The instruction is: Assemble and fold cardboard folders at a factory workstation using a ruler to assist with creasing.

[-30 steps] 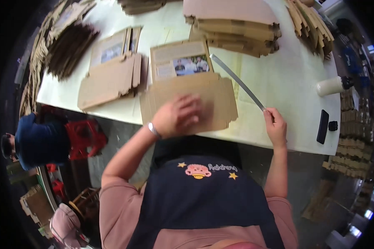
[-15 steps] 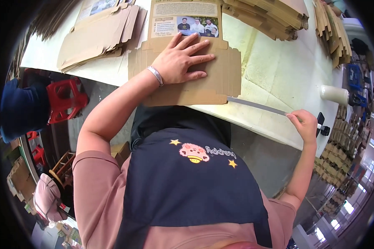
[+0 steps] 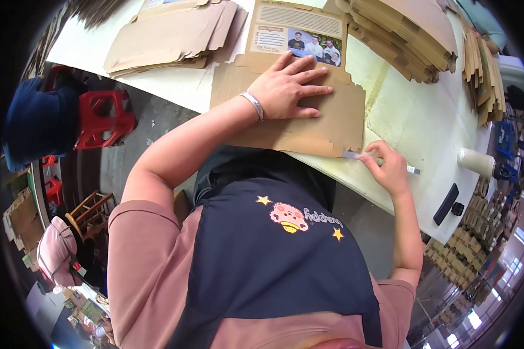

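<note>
A flat brown cardboard box blank (image 3: pixel 233 87) lies unfolded near the table's front edge, its far panel printed with text and a photo of people. Spread flat on its middle is my left hand (image 3: pixel 294 87), fingers apart and a silver bangle on the wrist. My right hand (image 3: pixel 385 167) is just off the blank's right corner, thumb and forefinger pinched on a narrow, flat grey strip (image 3: pixel 350 155). One part of the strip shows between the blank's corner and my fingers; a short pale end sticks out past the hand. What the strip is made of cannot be told.
Stacks of flat cardboard blanks lie at the back left (image 3: pixel 169 35) and back right (image 3: pixel 404 35) of the white table (image 3: pixel 416 125). Near the right edge are a white roll (image 3: pixel 476 161) and a black flat object (image 3: pixel 446 203). A red stool (image 3: pixel 103 119) stands at left.
My right hand has moved left, closer to the blank's corner, along the strip; less of the strip shows between them. My left hand stays flat on the blank. The whole view has shifted.
</note>
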`<state>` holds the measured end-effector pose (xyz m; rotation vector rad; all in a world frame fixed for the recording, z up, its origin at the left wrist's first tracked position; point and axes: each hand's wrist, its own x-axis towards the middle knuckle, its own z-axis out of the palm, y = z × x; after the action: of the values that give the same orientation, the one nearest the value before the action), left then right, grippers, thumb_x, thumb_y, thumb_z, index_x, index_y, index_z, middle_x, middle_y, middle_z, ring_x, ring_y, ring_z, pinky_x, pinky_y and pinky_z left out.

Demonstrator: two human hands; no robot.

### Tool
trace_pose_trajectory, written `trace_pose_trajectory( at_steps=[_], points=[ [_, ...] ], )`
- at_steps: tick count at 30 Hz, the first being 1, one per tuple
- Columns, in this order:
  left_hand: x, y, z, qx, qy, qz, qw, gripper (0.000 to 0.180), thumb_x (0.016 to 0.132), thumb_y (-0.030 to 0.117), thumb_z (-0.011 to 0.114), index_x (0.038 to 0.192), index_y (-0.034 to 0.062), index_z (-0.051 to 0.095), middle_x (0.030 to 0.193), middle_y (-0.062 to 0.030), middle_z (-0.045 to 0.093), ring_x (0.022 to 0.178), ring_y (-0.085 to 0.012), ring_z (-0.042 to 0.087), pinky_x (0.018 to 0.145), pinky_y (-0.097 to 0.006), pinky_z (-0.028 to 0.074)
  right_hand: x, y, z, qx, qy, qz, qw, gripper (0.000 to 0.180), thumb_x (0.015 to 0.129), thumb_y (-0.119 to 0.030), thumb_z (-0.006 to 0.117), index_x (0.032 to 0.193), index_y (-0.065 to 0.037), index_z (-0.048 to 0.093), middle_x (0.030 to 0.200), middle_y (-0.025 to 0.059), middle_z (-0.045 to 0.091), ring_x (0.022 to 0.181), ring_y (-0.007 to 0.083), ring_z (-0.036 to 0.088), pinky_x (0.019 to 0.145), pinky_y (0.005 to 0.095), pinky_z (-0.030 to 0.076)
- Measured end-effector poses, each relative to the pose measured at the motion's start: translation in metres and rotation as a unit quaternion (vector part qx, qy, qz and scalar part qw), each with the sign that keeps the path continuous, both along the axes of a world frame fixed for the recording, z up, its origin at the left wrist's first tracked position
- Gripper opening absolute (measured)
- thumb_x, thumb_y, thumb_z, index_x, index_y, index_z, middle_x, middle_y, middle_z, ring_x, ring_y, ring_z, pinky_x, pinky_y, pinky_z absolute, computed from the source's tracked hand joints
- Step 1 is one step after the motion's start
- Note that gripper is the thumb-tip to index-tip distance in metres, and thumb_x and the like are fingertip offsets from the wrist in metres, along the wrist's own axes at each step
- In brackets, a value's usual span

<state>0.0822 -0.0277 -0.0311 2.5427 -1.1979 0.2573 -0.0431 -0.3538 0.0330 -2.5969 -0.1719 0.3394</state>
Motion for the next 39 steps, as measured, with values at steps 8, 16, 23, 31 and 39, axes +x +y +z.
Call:
trace_pose_trajectory(
  at_steps=[8, 16, 23, 31, 39],
  points=[
    [-0.051, -0.004, 0.007, -0.005, 0.058, 0.057, 0.997, 0.064, 0.097, 0.063, 0.054, 0.145, 0.0211, 0.058, 0.157, -0.0125, 0.047, 0.148, -0.0401, 0.037, 0.118, -0.069, 0.026, -0.022, -0.007, 0.004, -0.039, -0.227, 0.122, 0.965, 0.026, 0.083, -0.023, 0.085, 0.097, -0.009, 0.068, 0.088, 0.0086, 0.069, 0.081, 0.0278, 0.065, 0.070, 0.0396, 0.051],
    [-0.097, 0.006, 0.034, 0.050, 0.154, 0.075, 0.984, 0.084, 0.095, 0.077, 0.045, 0.155, 0.0175, 0.050, 0.164, -0.0186, 0.038, 0.156, -0.0425, 0.024, 0.123, -0.068, 0.016, -0.045, 0.004, -0.013, 0.028, -0.156, 0.100, 0.982, 0.018, 0.096, -0.019, 0.073, 0.085, -0.006, 0.067, 0.073, 0.0071, 0.067, 0.060, 0.0237, 0.061, 0.058, 0.0363, 0.048],
    [-0.078, 0.001, 0.013, 0.029, 0.116, 0.079, 0.990, 0.084, 0.095, 0.076, 0.045, 0.160, 0.0230, 0.043, 0.169, -0.0142, 0.031, 0.159, -0.0402, 0.018, 0.122, -0.070, 0.007, 0.015, 0.004, 0.012, 0.054, 0.370, -0.046, 0.926, 0.041, 0.103, -0.037, 0.061, 0.081, -0.003, 0.069, 0.057, 0.0030, 0.058, 0.056, 0.0105, 0.057, 0.056, 0.0290, 0.044],
    [-0.086, 0.006, 0.019, 0.070, 0.137, 0.051, 0.987, 0.082, 0.096, 0.072, 0.044, 0.160, 0.0212, 0.043, 0.169, -0.0107, 0.032, 0.159, -0.0396, 0.018, 0.124, -0.068, 0.007, -0.018, -0.061, 0.027, 0.025, 0.238, 0.009, 0.971, 0.040, 0.101, -0.037, 0.064, 0.081, -0.004, 0.073, 0.067, 0.0007, 0.064, 0.064, 0.0118, 0.057, 0.061, 0.0311, 0.047],
    [-0.100, 0.038, 0.045, 0.092, 0.208, -0.090, 0.969, 0.077, 0.093, 0.063, 0.062, 0.156, 0.0211, 0.047, 0.165, -0.0122, 0.039, 0.153, -0.0414, 0.030, 0.124, -0.063, 0.021, -0.098, -0.127, 0.093, 0.041, 0.066, -0.180, 0.981, 0.024, 0.095, -0.015, 0.073, 0.116, -0.004, 0.077, 0.083, 0.0073, 0.066, 0.080, 0.0157, 0.061, 0.074, 0.0297, 0.048]
  ],
)
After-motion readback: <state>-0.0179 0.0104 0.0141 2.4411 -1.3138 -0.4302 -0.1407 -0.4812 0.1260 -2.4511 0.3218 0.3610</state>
